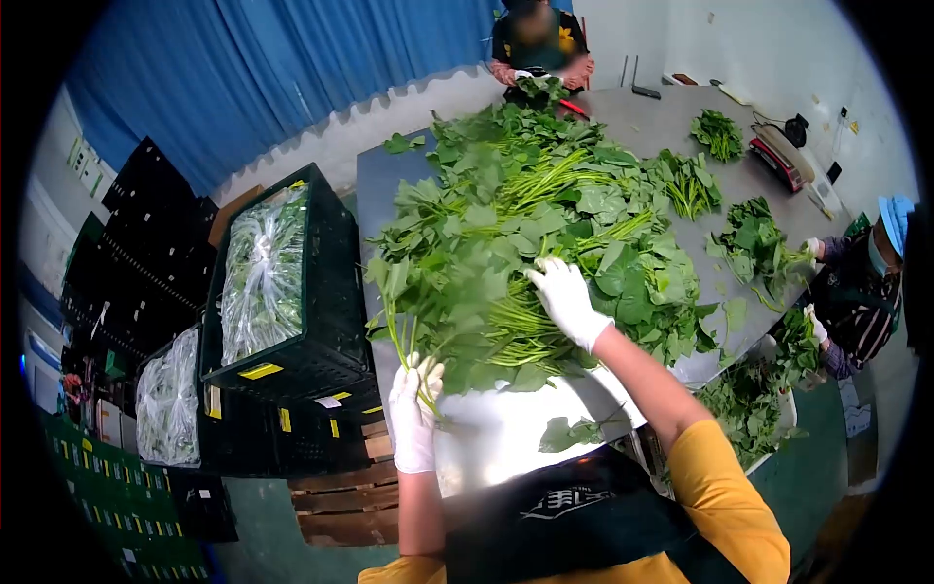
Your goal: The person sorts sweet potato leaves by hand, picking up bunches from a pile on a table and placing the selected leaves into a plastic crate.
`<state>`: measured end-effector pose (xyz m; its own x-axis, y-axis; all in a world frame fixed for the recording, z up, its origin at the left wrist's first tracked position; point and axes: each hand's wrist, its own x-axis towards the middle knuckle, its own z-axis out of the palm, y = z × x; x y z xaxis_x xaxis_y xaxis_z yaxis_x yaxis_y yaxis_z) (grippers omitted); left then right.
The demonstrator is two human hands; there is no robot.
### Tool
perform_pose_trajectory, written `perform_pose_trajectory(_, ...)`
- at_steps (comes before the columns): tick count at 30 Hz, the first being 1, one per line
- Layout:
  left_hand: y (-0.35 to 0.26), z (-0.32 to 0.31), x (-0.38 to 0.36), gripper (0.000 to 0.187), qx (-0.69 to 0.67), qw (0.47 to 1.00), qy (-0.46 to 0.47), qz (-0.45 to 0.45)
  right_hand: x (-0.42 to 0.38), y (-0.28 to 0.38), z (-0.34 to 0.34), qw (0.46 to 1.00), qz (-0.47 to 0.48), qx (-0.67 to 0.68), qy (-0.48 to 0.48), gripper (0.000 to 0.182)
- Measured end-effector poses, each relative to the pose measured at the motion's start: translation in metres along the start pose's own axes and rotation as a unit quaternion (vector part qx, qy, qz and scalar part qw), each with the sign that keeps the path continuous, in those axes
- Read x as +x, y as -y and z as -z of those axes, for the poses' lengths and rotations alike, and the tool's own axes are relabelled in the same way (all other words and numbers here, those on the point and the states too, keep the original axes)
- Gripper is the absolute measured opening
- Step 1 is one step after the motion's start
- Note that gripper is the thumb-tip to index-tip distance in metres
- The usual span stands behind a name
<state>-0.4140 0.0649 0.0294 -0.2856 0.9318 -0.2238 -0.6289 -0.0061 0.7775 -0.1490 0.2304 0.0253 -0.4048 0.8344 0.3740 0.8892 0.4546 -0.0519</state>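
A big heap of leafy greens (603, 200), with long pale-green stems, covers the middle of the metal table. My left hand (414, 414), in a white glove, is closed around a few leafy green stems (397, 336) at the heap's near left edge; their leaves point away from me. My right hand (566, 300), also gloved in white, reaches over the heap with its fingertips pinched together at a stem among the leaves. Below it lies a bundle of bare stems (520, 331). Leaves partly hide the right fingertips.
Left of the metal table (384, 190) stands a dark crate (336, 282) holding a bagged load of greens (261, 273). A co-worker (537, 44) handles greens at the far end; another co-worker (861, 282) does so at right. A red scale (775, 164) stands at far right.
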Motion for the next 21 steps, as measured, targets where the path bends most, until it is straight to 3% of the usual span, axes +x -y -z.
perform_pose_trajectory(2, -0.001, 0.002, -0.004, 0.036, -0.062, 0.997, 0.005, 0.045, 0.025, -0.016, -0.038, 0.994, 0.05, -0.02, -0.093, 0.027)
perform_pose_trajectory(4, -0.001, 0.008, -0.003, 0.037, -0.11, 0.991, 0.016, 0.073, 0.039, -0.012, -0.003, 0.993, 0.077, -0.082, 0.046, 0.023)
perform_pose_trajectory(5, -0.002, 0.008, -0.007, 0.038, -0.117, 0.99, 0.014, 0.073, 0.046, -0.02, -0.005, 0.98, 0.117, -0.148, 0.066, 0.019)
perform_pose_trajectory(8, -0.011, 0.01, -0.013, 0.041, -0.115, 0.992, 0.027, 0.042, 0.063, -0.028, 0.029, 0.983, 0.148, -0.107, -0.032, 0.017)
perform_pose_trajectory(12, -0.023, 0.0, -0.02, 0.041, -0.123, 0.992, -0.006, 0.022, 0.065, -0.038, 0.105, 0.987, 0.051, -0.057, -0.142, 0.017)
perform_pose_trajectory(14, -0.023, -0.004, -0.021, 0.041, -0.142, 0.99, 0.007, 0.009, 0.052, -0.042, 0.142, 0.986, -0.048, 0.018, -0.157, 0.015)
perform_pose_trajectory(15, -0.019, -0.002, -0.02, 0.042, -0.127, 0.992, 0.008, -0.024, 0.043, -0.065, 0.129, 0.935, -0.087, 0.274, -0.21, 0.014)
perform_pose_trajectory(16, -0.017, -0.004, -0.018, 0.042, -0.115, 0.992, 0.012, -0.054, 0.033, -0.064, 0.124, 0.847, -0.128, 0.458, -0.237, 0.014)
perform_pose_trajectory(18, -0.018, -0.016, -0.012, 0.044, -0.236, 0.969, -0.007, 0.067, 0.008, -0.055, 0.129, 0.84, -0.204, 0.497, -0.083, 0.018)
perform_pose_trajectory(20, -0.011, -0.023, -0.005, 0.047, -0.295, 0.935, 0.054, 0.192, -0.019, -0.042, 0.102, 0.771, -0.117, 0.617, 0.108, 0.021)
perform_pose_trajectory(21, -0.001, -0.025, 0.0, 0.047, -0.268, 0.937, 0.126, 0.185, -0.027, -0.021, 0.114, 0.737, -0.164, 0.639, 0.146, 0.022)
